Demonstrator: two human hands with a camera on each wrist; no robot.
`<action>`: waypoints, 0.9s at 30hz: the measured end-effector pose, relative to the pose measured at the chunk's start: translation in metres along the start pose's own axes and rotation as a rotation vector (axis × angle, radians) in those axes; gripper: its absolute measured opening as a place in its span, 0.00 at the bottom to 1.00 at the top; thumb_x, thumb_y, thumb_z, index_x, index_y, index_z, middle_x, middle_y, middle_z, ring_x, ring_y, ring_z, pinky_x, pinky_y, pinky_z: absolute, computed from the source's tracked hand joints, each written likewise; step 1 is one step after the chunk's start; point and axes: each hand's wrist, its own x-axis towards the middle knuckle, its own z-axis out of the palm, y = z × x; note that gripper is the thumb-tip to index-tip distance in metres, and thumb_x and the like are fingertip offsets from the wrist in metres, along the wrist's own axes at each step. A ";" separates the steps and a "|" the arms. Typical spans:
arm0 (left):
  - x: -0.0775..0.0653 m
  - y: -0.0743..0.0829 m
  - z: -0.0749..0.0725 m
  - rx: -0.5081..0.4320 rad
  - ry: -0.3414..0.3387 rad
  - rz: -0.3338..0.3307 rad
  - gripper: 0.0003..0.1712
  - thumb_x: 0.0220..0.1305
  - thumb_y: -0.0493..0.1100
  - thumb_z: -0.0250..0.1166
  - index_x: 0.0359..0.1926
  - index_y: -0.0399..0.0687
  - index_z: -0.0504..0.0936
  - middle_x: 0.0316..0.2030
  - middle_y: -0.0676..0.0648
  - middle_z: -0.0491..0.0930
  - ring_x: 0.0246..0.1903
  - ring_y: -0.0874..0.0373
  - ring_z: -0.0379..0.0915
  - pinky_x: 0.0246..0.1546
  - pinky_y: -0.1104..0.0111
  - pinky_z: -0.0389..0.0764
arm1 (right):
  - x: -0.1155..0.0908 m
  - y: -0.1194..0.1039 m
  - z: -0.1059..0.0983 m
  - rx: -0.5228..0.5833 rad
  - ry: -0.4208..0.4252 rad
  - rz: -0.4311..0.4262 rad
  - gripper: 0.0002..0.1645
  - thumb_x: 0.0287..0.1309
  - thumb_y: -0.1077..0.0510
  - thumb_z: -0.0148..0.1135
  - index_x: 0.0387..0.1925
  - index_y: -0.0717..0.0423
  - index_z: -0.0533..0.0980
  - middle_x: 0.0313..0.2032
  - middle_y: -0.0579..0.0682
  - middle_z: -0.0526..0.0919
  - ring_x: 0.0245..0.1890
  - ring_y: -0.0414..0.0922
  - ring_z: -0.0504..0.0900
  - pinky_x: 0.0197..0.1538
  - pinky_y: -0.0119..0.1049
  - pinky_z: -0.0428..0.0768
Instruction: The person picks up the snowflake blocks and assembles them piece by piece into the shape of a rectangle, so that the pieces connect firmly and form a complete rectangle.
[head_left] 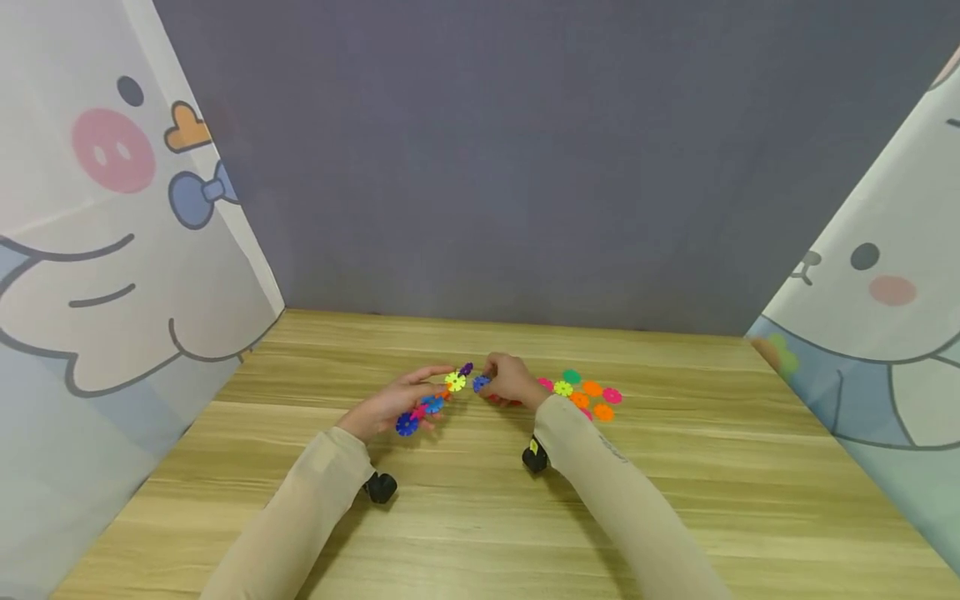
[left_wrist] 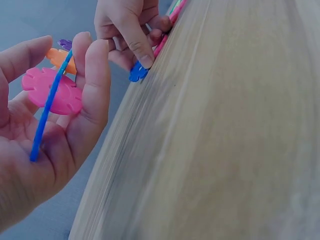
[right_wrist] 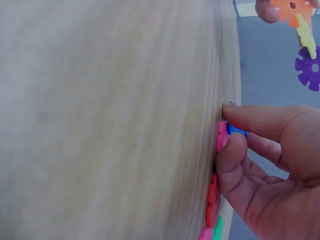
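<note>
My left hand [head_left: 384, 407] holds a chain of slotted plastic snowflake discs, joined edge to edge. A dark blue disc [head_left: 407, 425] ends the chain near the palm, followed by a pink disc [left_wrist: 50, 92], a lighter blue one, an orange disc [right_wrist: 292, 9] and a yellow disc [head_left: 455, 382]. At the far tip sits a purple disc [right_wrist: 310, 69]. Just right of that tip, low over the table, my right hand [head_left: 516, 380] pinches a loose blue disc [head_left: 481, 383] between thumb and finger. Its palm side partly hides red and pink discs beneath.
Right of my right hand lie several loose discs, among them a green disc [head_left: 572, 377], an orange disc [head_left: 603, 412] and a pink disc [head_left: 612, 396]. The wooden table [head_left: 465, 517] ends at a grey panel [head_left: 510, 167]. Cartoon-printed sheets hang at both sides.
</note>
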 end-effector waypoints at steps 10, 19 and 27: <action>0.001 0.000 0.002 -0.018 0.003 0.008 0.30 0.78 0.40 0.50 0.77 0.46 0.57 0.55 0.31 0.72 0.32 0.54 0.80 0.38 0.61 0.86 | -0.010 0.004 -0.010 0.111 -0.015 -0.052 0.09 0.54 0.73 0.69 0.32 0.65 0.75 0.27 0.57 0.82 0.17 0.43 0.80 0.22 0.37 0.84; 0.002 -0.004 0.002 -0.045 0.020 0.024 0.31 0.76 0.38 0.54 0.75 0.41 0.58 0.57 0.30 0.72 0.36 0.55 0.82 0.43 0.63 0.85 | -0.018 0.007 -0.016 0.426 -0.002 -0.027 0.08 0.61 0.73 0.62 0.42 0.75 0.78 0.32 0.63 0.84 0.21 0.45 0.85 0.31 0.41 0.87; 0.003 -0.001 0.005 -0.054 -0.002 0.034 0.30 0.76 0.38 0.54 0.75 0.40 0.59 0.54 0.29 0.73 0.36 0.51 0.83 0.42 0.59 0.86 | -0.021 0.003 -0.017 0.661 0.074 -0.020 0.09 0.63 0.74 0.58 0.44 0.79 0.75 0.31 0.58 0.85 0.21 0.43 0.84 0.33 0.41 0.87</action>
